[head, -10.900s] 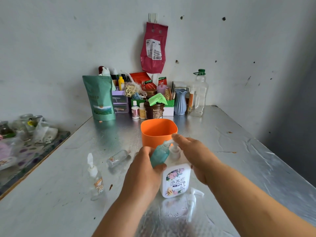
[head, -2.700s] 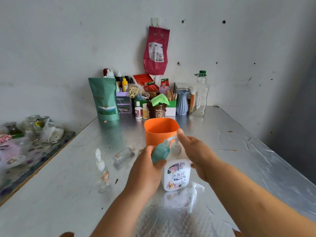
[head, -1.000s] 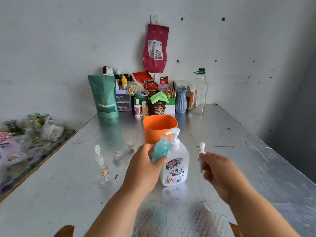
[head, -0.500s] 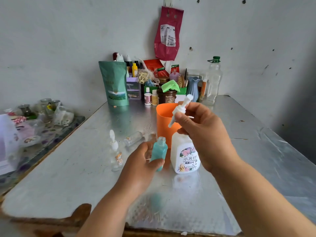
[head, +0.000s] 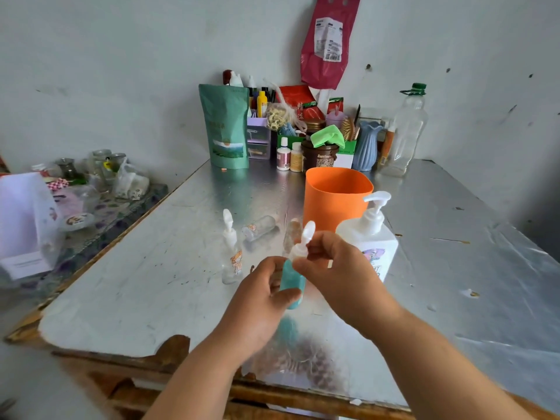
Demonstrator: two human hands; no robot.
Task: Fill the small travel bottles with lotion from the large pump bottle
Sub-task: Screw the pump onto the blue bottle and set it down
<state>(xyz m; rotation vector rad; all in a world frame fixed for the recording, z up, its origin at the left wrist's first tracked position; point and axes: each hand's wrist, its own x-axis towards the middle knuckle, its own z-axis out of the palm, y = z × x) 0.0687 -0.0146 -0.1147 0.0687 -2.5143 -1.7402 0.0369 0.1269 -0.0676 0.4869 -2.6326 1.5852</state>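
Standing free on the table [head: 454,298], the large pump bottle [head: 371,237] has been released. Just beside it, the left hand [head: 257,298] grips the teal travel bottle [head: 292,280], and the right hand [head: 339,268] now pinches the white cap [head: 304,241] onto it. That one seems filled.

- Two grips are showing: left grip [head: 260,301], right grip [head: 339,268].
- Four small bottles are showing: one teal bottle [head: 292,280], three clear bottles [head: 231,259] [head: 259,231] [head: 292,234], one of them blurred.
- Two white caps are showing: one cap [head: 304,237], another [head: 227,219].
- One pump bottle [head: 371,237] is standing on the surface [head: 151,283].
- One orange cup [head: 336,195], one pouch [head: 225,128], one vase [head: 365,147] are standing.
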